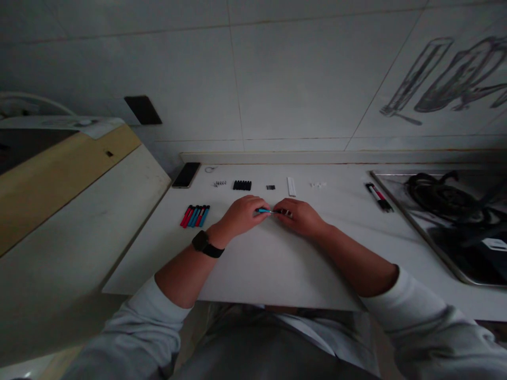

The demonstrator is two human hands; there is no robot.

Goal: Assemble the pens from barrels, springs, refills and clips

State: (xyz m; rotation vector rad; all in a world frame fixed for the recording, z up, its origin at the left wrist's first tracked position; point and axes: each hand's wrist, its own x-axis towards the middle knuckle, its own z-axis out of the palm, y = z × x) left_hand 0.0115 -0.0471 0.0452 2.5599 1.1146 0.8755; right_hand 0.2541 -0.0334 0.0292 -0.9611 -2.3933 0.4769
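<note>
Near the middle of the white countertop, my left hand is closed on a slim blue barrel that looks like part of a pen. Facing it, my right hand has its fingers pressed together around a small thin piece at the barrel's right end; the fingers mostly hide it. Left of my hands lies a row of red and blue barrels with dark ends. Beyond them are small metallic bits, a row of black caps, short dark pieces, white sticks and tiny white pieces.
A phone and a thin ring lie at the back left. Two or three red, black and white pens rest beside a metal-rimmed cooktop on the right. A large white cabinet-like appliance borders the left side.
</note>
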